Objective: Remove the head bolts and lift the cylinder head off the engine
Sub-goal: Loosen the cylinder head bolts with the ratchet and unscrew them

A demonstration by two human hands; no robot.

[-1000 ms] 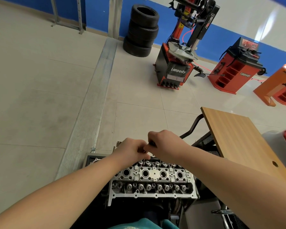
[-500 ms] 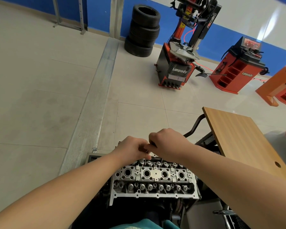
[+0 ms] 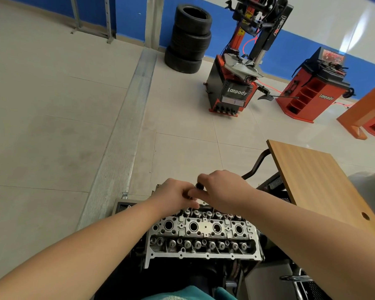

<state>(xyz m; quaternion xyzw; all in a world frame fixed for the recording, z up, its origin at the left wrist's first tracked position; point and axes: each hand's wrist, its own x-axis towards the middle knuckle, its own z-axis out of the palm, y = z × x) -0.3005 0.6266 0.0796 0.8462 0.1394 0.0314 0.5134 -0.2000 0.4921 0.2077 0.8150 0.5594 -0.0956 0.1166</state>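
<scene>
Both hands meet above the far edge of the cylinder head (image 3: 204, 234): the right hand (image 3: 223, 189) pinches a dark bolt (image 3: 199, 186), the left hand (image 3: 173, 194) curls beside it. Best to draw it straight up, then set it aside safely.

The cylinder head (image 3: 202, 237) sits on the engine at 6 o'clock, its four round holes in a row. Both hands meet over its far edge: the left hand (image 3: 175, 194) has its fingers curled, and the right hand (image 3: 222, 189) grips a small dark tool (image 3: 199, 186) between them. A wooden tabletop (image 3: 318, 180) lies at 3 o'clock. Across the tiled floor (image 3: 52, 126), stacked tyres (image 3: 189, 38) stand at 12 o'clock, a red tyre machine (image 3: 236, 87) at 1 o'clock
</scene>
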